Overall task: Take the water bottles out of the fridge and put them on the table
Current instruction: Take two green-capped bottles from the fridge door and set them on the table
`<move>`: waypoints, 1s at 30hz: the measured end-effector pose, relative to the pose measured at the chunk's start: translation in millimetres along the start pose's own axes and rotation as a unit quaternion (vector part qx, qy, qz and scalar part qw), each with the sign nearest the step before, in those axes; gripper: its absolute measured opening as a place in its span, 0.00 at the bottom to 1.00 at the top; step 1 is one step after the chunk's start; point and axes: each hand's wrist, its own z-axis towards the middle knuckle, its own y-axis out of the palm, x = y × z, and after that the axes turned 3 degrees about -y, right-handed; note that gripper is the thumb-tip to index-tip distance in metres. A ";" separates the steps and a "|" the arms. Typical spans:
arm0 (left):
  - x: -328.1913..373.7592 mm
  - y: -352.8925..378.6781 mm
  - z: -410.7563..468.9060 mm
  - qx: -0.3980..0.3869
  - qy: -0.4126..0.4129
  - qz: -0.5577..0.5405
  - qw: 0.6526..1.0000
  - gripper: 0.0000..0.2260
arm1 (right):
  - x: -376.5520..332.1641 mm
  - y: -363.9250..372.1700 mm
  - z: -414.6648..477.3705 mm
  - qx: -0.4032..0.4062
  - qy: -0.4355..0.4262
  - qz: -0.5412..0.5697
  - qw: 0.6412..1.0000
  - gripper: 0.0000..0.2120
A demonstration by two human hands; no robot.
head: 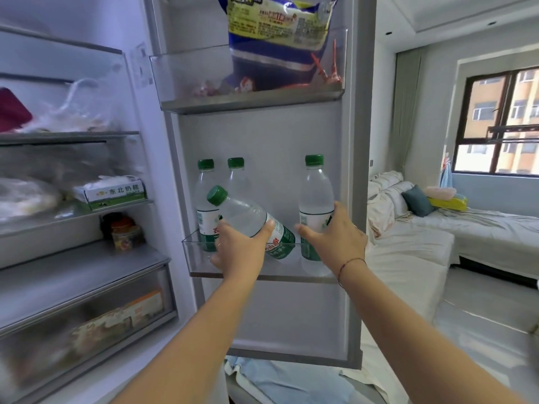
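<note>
Several clear water bottles with green caps and green labels are at the lower door shelf (262, 277) of the open fridge. My left hand (239, 249) grips one bottle (245, 217), tilted with its cap up-left, lifted in front of the shelf. My right hand (332, 231) is wrapped around the upright right-hand bottle (316, 193), which still stands in the shelf. Two more bottles stand upright at the shelf's left: one (205, 199) and another (237, 176) partly hidden behind the tilted bottle.
The upper door shelf (250, 103) holds a large blue and yellow bag (280, 39). Fridge shelves at left carry bags, a green and white box (113, 195) and jars (125, 231). A white sofa (408, 249) and a window are to the right. Cloth lies on the floor below the door.
</note>
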 end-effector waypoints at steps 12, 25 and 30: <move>10.3 1.3 3.0 0.000 0.082 -0.052 0.995 0.32 | -4.4 -2.6 -1.6 0.017 0.015 0.040 0.999 0.25; 49.8 -20.0 4.8 -0.020 0.137 -0.179 0.974 0.27 | -33.8 -32.8 4.7 0.096 -0.094 0.199 0.971 0.26; 70.3 -43.3 -9.1 0.051 0.152 -0.198 0.967 0.26 | -48.3 -49.9 7.5 0.051 -0.140 0.251 0.956 0.27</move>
